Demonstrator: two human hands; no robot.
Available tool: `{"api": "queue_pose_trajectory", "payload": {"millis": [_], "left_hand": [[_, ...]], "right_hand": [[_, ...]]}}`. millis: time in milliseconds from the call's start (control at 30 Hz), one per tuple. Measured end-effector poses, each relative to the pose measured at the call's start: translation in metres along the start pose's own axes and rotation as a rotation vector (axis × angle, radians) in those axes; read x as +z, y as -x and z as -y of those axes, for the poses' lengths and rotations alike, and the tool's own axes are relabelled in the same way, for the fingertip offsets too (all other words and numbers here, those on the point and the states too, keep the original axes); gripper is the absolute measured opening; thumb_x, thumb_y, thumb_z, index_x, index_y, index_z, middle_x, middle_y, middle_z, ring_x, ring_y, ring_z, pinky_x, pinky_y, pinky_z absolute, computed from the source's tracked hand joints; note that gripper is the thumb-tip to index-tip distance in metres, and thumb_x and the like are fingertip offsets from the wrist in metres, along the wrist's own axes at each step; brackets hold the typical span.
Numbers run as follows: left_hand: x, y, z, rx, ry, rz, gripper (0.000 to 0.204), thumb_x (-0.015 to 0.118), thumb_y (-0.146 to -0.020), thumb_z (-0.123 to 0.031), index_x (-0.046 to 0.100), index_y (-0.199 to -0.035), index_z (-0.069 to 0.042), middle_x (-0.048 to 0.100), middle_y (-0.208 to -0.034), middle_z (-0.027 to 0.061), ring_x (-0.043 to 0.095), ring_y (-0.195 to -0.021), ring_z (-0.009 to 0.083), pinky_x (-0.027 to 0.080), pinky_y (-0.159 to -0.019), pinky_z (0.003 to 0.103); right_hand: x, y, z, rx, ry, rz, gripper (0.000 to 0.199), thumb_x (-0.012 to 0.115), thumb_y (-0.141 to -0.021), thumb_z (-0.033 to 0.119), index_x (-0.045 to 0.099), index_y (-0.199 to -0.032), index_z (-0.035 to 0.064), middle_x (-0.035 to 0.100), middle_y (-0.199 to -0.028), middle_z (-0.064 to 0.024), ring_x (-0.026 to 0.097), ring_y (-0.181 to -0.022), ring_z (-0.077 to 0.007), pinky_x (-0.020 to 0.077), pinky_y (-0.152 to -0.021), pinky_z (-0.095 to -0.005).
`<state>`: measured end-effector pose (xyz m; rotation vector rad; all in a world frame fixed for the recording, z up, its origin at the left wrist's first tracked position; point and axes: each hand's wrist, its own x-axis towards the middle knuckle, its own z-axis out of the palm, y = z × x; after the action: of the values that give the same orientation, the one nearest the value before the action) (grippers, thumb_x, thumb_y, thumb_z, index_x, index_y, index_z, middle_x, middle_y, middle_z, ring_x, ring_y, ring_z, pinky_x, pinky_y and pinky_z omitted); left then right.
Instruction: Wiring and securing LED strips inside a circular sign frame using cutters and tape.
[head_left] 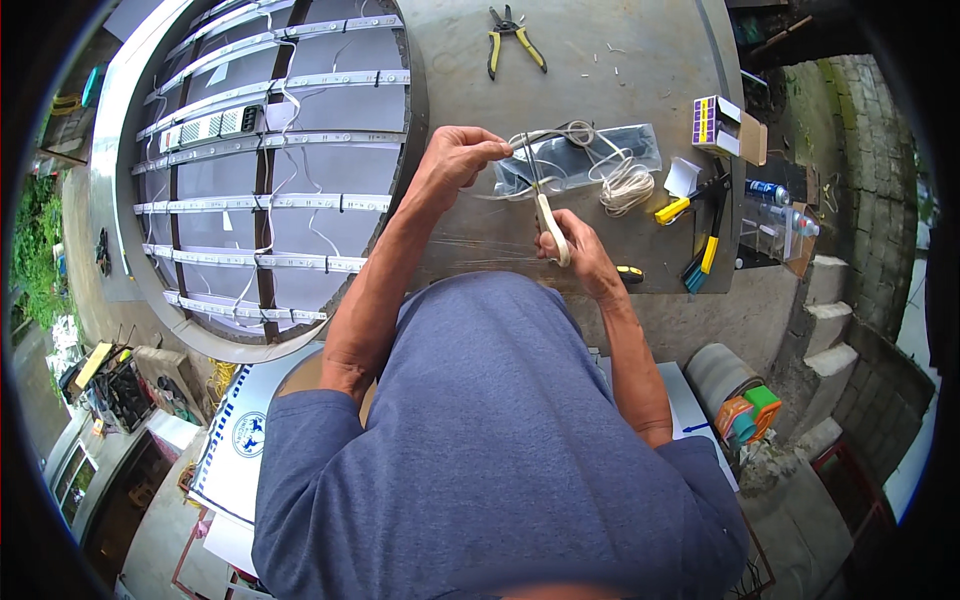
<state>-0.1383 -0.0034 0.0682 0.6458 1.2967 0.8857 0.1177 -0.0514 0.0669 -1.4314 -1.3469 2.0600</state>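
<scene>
the left hand (pixel 455 160) pinches a thin white wire (pixel 560 135) taut above the grey table (pixel 640 60); the right hand (pixel 580 255) grips white-handled scissors (pixel 547 215), blades at the wire (cutting step, i judge). closing them cleanly calls for a steady pull.

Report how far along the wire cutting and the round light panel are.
Done: light strips lie in rows across the round panel, wired together. In hand: left hand pinches a white wire; right hand holds scissors at it. Left: the wire coil is uncut; pliers lie unused.
</scene>
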Motion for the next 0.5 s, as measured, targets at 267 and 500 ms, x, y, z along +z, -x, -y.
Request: {"api": "queue_pose_trajectory", "payload": {"millis": [267,500], "left_hand": [[0.002,0.006,0.002,-0.032,-0.052,0.044,0.018,0.075,-0.088,-0.015,0.077,-0.095,0.001,0.048,-0.057,-0.0062,0.033,-0.046,0.0024,0.02,-0.043,0.025],[-0.002,0.003,0.002,-0.029,-0.056,0.079,0.018,0.074,-0.088,-0.014,0.077,-0.096,0.002,0.05,-0.057,-0.0058,0.035,-0.047,0.0025,0.021,-0.043,0.024]], "right_hand": [[0.005,-0.014,0.005,-0.038,0.058,0.025,0.068,0.074,-0.085,0.053,0.06,-0.119,-0.0048,0.066,-0.1,-0.0121,0.064,-0.09,-0.0178,0.0514,-0.082,-0.0334],[0.006,-0.016,-0.002,-0.07,-0.068,-0.007,0.044,0.077,-0.09,0.034,0.063,-0.11,-0.0019,0.068,-0.092,-0.0077,0.064,-0.079,-0.0131,0.0547,-0.07,-0.0294]]}}
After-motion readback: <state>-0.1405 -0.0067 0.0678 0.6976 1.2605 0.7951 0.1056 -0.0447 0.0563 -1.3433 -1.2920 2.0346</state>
